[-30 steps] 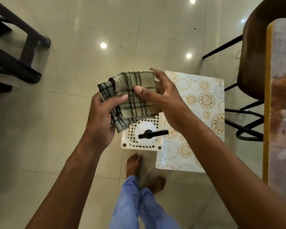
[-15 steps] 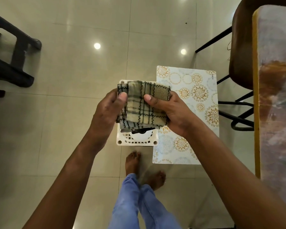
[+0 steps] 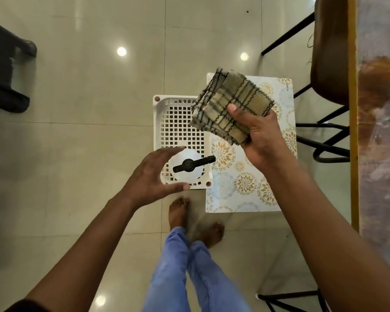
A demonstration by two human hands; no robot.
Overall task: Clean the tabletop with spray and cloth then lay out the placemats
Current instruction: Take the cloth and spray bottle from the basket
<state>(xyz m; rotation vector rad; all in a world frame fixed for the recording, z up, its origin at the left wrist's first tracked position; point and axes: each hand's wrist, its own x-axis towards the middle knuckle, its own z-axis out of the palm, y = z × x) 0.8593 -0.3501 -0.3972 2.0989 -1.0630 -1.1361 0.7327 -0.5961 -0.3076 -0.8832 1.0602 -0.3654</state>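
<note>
While your right hand [image 3: 260, 136] pinches the folded plaid cloth [image 3: 231, 106] between thumb and fingers above the floral placemat [image 3: 241, 181] on the tiled floor [image 3: 77, 131], your left hand [image 3: 154, 174] is spread open and empty, curved beside the white spray bottle [image 3: 186, 168] standing in the white lattice basket [image 3: 178, 122]. Small print at the placemat's far corner is too tiny to read. The tabletop [image 3: 381, 109] runs along your right.

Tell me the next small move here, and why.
Probably close the left hand around the spray bottle and lift it from the white basket. The right hand already holds the folded cloth, and the open left hand curls beside the bottle.
</note>
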